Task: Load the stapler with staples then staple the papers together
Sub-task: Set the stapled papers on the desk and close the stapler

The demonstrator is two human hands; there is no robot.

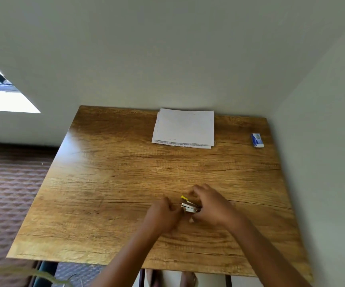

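Two bare forearms reach in from the near edge over a wood-grain surface, glossy and streaked with dark lines. Left hand is curled, its fingertips pressed against the near-left end of a small stapler. Right hand arches over the stapler from the right, fingers bent around it. What shows between the hands is silvery metal with a small yellow tip; blur hides finer detail. Farther back, near the wall, lies a flat stack of white papers, rectangular, edges slightly uneven, printed lines showing along the near margin. Well apart to the right sits a small blue-and-white box.
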